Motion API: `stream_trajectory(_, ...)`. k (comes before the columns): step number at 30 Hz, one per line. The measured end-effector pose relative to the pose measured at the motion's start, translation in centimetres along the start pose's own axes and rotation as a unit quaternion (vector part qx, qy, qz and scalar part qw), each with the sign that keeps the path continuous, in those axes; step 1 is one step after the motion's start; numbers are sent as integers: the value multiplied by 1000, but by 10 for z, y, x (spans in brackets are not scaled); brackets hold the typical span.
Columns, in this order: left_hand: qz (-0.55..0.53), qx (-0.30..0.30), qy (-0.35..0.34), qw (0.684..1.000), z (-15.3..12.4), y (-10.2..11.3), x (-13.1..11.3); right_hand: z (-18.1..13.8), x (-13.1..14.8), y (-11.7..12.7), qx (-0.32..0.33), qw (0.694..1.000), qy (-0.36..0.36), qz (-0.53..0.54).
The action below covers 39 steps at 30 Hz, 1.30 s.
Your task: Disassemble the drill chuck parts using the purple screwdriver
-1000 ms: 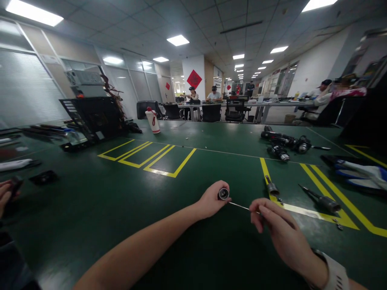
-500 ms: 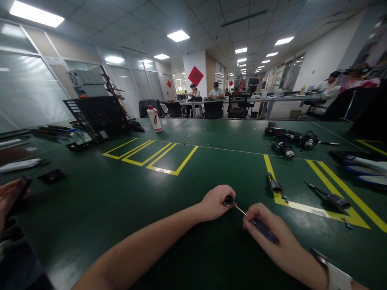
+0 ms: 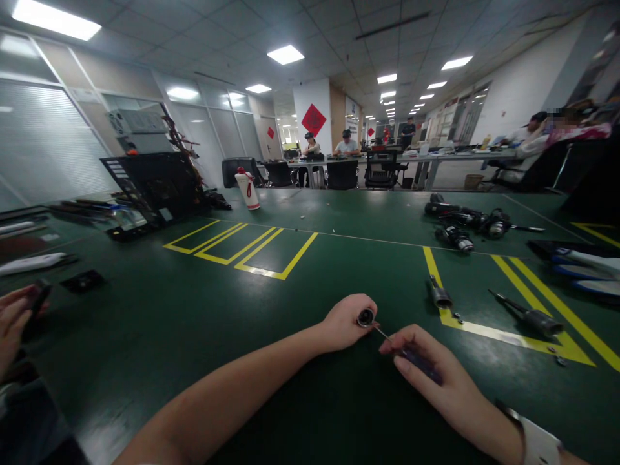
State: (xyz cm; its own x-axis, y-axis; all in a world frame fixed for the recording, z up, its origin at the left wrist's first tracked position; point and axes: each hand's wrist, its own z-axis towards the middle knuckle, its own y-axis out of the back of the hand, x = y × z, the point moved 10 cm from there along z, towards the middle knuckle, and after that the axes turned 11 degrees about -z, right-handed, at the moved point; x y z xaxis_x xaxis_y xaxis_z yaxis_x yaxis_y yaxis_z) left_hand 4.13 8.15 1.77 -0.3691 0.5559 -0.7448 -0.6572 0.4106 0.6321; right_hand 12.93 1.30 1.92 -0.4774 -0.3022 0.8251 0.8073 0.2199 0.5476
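In my left hand (image 3: pixel 345 323) is a small dark metal cylinder (image 3: pixel 365 317), its round hollow end turned toward me. Most of that part is hidden by the curled fingers. My right hand (image 3: pixel 426 361) is closed around the dark, bluish handle of a screwdriver (image 3: pixel 417 365). The thin shaft runs up and left to the underside of my left hand; its tip is hidden there, so whether it touches the cylinder I cannot tell. To the right lie two similar metal cylinders with thin shafts, one nearer (image 3: pixel 440 295) and one farther right (image 3: pixel 542 322).
Several small nuts (image 3: pixel 560 361) lie beside the yellow tape (image 3: pixel 513 339) on the green table (image 3: pixel 194 310). Black tool parts (image 3: pixel 465 223) and blue-and-white objects (image 3: pixel 591 274) sit at right. A white bottle (image 3: pixel 248 190) stands at back. Another person's hand (image 3: pixel 14 316) holds a dark object at left.
My right hand has shifted slightly left and up along the screwdriver, and its index finger is stretched farther toward the shaft. My left hand is almost unmoved.
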Motion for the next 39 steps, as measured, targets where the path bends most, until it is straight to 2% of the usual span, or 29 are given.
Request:
stream_trajectory(6, -1, -10, -10, 1000, -1, 2, -1, -1, -3, 4, -27, 999, -20, -23)
stream_trajectory(12, -40, -22, 14, 999, -2, 6, 4, 4, -14, 0, 1, 994, -66, 90)
stream_trajectory(17, -68, -18, 4, 998, -2, 6, 0, 6, -20, -3, 6, 982, -83, 171)
stream_trajectory(19, -50, -12, 1, 999, -3, 5, -3, 4, -20, 1, -5, 988, -69, 135)
stream_trajectory(22, 3, 0, 2, 1000, -3, 1, -5, -2, -17, 8, -39, 998, -40, 20)
stream_trajectory(25, 64, 19, 6, 998, -3, -5, -4, -8, 1, 11, -65, 993, 21, -95)
stream_trajectory(28, 101, 34, 1, 994, -3, -10, -5, -11, 20, 4, -49, 980, 69, -183)
stream_trajectory(30, 111, 46, -10, 993, -4, -12, -7, -10, 23, 3, -31, 977, 58, -202)
stream_trajectory(33, 102, 62, -26, 993, -4, -13, -11, -5, 15, 10, -24, 989, 12, -147)
stream_trajectory(36, 73, 66, -25, 995, -4, -12, -11, 0, -2, 14, -22, 998, -40, -36)
stream_trajectory(39, 42, 70, -35, 996, -3, -11, -12, 3, -18, 15, -39, 992, -86, 85)
